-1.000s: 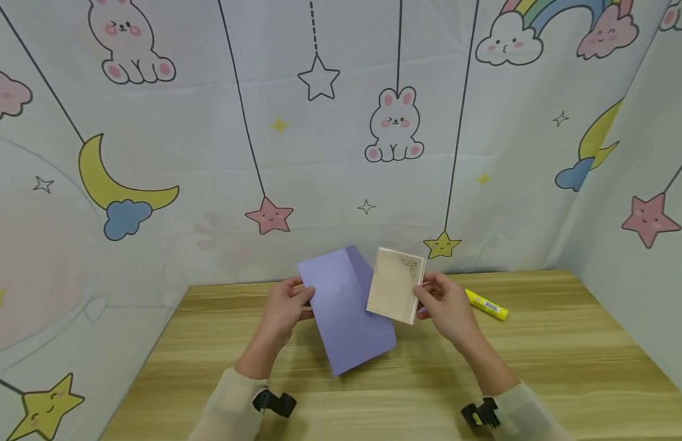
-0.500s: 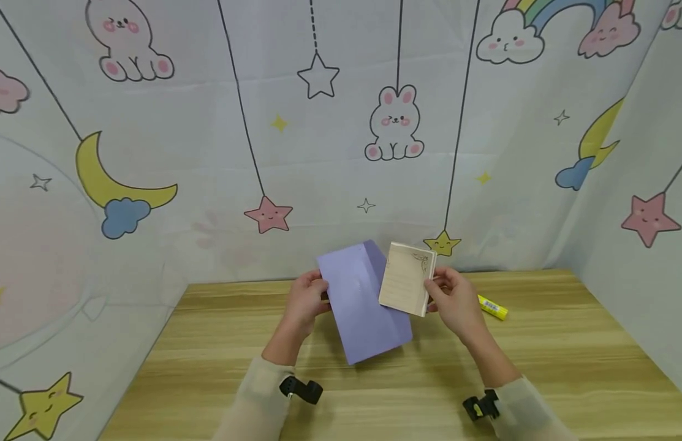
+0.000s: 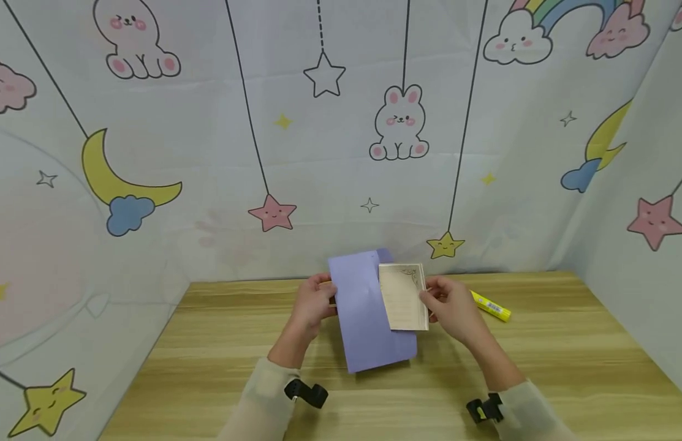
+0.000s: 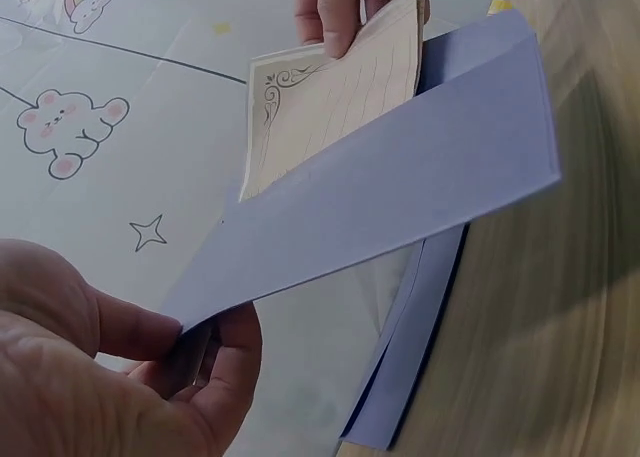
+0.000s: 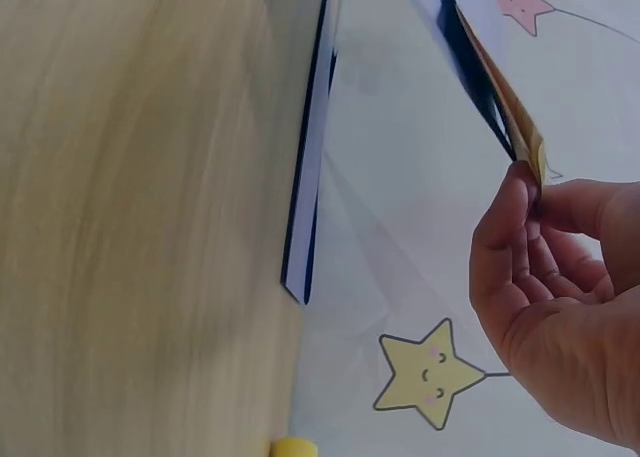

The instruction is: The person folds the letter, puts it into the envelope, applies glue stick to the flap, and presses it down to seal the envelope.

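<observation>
A folded purple paper card (image 3: pixel 363 312) is held up over the table, its left edge pinched by my left hand (image 3: pixel 315 300). My right hand (image 3: pixel 452 306) pinches the right edge of some small cream note sheets (image 3: pixel 404 300) with a scroll corner and ruled lines. In the left wrist view the sheets (image 4: pixel 335 107) stand partly behind the purple front panel (image 4: pixel 380 197), between it and the back panel. From the right wrist view, the sheets' edge (image 5: pixel 520 122) lies beside the purple paper, right at my thumb and fingertips. Their inner part is hidden by the front panel.
A yellow tube (image 3: pixel 492 307) with a label lies on the wood-grain table (image 3: pixel 539 367), right of my right hand. Another folded purple piece (image 5: pixel 308 197) lies near the table's back edge. A printed cloth (image 3: pixel 341 153) hangs behind the table.
The cream sheets have straightened upright and slid left and down, their left part now behind the purple front panel. The purple card has turned more upright, with my left hand still on it.
</observation>
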`<state>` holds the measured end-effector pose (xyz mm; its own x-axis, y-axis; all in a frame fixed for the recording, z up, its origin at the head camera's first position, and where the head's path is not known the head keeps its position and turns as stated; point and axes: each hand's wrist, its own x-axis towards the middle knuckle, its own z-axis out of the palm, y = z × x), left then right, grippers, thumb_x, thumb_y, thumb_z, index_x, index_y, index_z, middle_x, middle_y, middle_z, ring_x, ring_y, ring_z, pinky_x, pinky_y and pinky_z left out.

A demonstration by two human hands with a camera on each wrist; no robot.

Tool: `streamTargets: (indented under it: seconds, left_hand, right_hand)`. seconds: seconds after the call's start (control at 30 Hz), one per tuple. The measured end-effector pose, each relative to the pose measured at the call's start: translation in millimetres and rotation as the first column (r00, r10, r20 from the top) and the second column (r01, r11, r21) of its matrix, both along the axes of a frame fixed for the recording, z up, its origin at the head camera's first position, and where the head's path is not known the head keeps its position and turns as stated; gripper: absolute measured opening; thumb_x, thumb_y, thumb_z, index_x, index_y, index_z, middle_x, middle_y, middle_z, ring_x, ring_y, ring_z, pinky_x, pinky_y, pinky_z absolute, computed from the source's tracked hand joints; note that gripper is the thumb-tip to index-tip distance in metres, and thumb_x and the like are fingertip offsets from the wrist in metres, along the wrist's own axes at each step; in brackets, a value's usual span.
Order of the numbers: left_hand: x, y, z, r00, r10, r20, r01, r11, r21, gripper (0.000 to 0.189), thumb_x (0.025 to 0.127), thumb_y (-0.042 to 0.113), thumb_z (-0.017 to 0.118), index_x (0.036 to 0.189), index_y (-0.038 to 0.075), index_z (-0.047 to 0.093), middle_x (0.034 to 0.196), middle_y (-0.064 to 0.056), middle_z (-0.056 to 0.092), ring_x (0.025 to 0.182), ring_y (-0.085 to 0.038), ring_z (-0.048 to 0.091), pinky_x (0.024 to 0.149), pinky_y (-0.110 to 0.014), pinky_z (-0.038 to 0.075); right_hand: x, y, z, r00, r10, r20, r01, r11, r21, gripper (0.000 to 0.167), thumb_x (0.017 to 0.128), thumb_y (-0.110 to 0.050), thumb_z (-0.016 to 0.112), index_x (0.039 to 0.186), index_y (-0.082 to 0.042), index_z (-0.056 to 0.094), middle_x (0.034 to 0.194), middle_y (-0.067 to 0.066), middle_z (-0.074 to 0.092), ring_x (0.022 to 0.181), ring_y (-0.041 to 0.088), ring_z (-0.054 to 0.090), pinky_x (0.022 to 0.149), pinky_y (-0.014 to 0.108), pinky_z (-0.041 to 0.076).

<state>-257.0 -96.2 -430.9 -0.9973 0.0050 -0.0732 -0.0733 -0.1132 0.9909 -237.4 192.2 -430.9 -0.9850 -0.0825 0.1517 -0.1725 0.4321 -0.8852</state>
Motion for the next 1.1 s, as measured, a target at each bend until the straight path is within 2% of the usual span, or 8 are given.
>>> streamTargets:
  seconds: [0.13,0.27,0.4,0.53,0.67,0.83,0.97,1.1]
  left_hand:
    - [2.8,4.5,0.5,1.0,0.009,-0.011,-0.009,1.0,-0.02,0.029,0.103,-0.006,0.049,0.131,-0.01,0.054,0.095,-0.012,0.071,0.08,-0.018,0.066,0.066,-0.032,0.06]
    - [5.7,8.0,1.6,0.999,0.013,-0.029,-0.015,0.998,-0.068,0.031,0.102,-0.005,0.051,0.132,-0.01,0.055,0.102,-0.016,0.072,0.08,-0.02,0.067,0.065,-0.034,0.061]
    - [7.7,9.3,2.0,0.999,0.008,-0.042,-0.012,0.993,-0.117,0.031,0.104,-0.003,0.054,0.134,-0.008,0.055,0.107,-0.021,0.072,0.08,-0.024,0.068,0.064,-0.034,0.062]
    - [9.4,9.0,2.9,0.999,0.0,-0.044,-0.005,0.991,-0.131,0.028,0.106,-0.001,0.055,0.134,-0.007,0.055,0.106,-0.02,0.07,0.08,-0.027,0.068,0.063,-0.033,0.061]
    - [10.2,8.8,3.7,0.999,-0.006,-0.041,0.001,0.993,-0.12,0.029,0.107,0.0,0.055,0.135,-0.007,0.054,0.104,-0.019,0.07,0.08,-0.024,0.068,0.064,-0.034,0.061]
    - [9.9,8.4,3.3,0.999,-0.018,-0.033,0.015,0.995,-0.1,0.028,0.107,0.0,0.055,0.134,-0.007,0.054,0.101,-0.016,0.07,0.079,-0.022,0.067,0.064,-0.033,0.061]
    - [9.6,8.6,3.4,0.999,-0.03,-0.02,0.028,0.997,-0.078,0.026,0.107,0.0,0.055,0.133,-0.006,0.054,0.096,-0.013,0.069,0.076,-0.019,0.067,0.063,-0.032,0.06]
    - [9.2,9.5,3.3,0.999,-0.041,-0.004,0.041,0.998,-0.053,0.026,0.107,-0.001,0.054,0.133,-0.006,0.055,0.092,-0.011,0.067,0.074,-0.017,0.066,0.064,-0.032,0.059]
  right_hand:
    - [4.8,-6,1.4,0.992,0.0,-0.127,0.019,0.989,0.148,0.02,0.104,-0.007,0.067,0.121,0.003,0.071,0.094,0.01,0.071,0.075,0.024,0.067,0.062,0.039,0.062]
    - [8.9,-13,4.2,0.956,0.01,-0.293,0.078,0.955,0.287,0.013,0.1,-0.003,0.072,0.113,0.0,0.076,0.09,0.005,0.072,0.077,0.019,0.066,0.064,0.032,0.059]
    - [13.2,-18,7.6,0.939,0.024,-0.343,0.098,0.937,0.335,0.01,0.098,-0.002,0.075,0.109,-0.002,0.077,0.087,0.002,0.071,0.078,0.015,0.064,0.068,0.032,0.059]
    - [16.0,-21,8.9,0.943,0.035,-0.332,0.087,0.934,0.346,0.009,0.098,-0.004,0.076,0.107,-0.003,0.077,0.085,-0.001,0.07,0.076,0.013,0.062,0.066,0.03,0.058]
    - [16.6,-22,7.6,0.964,0.032,-0.265,0.057,0.945,0.321,0.011,0.098,-0.005,0.076,0.109,-0.003,0.077,0.085,0.0,0.069,0.07,0.015,0.061,0.06,0.028,0.056]
    - [14.7,-20,3.9,0.995,0.001,-0.099,0.018,0.981,0.193,0.017,0.102,-0.006,0.072,0.118,0.0,0.074,0.095,0.008,0.073,0.073,0.02,0.068,0.059,0.035,0.061]
    - [12.3,-18,1.9,1.0,0.001,-0.013,0.0,0.995,0.1,0.018,0.102,-0.006,0.071,0.119,0.001,0.071,0.1,0.011,0.075,0.076,0.019,0.069,0.063,0.044,0.063]
    - [11.4,-16,1.5,0.999,0.027,0.028,-0.028,0.998,0.053,0.014,0.101,-0.006,0.072,0.115,0.0,0.071,0.094,0.01,0.075,0.072,0.021,0.067,0.063,0.045,0.063]
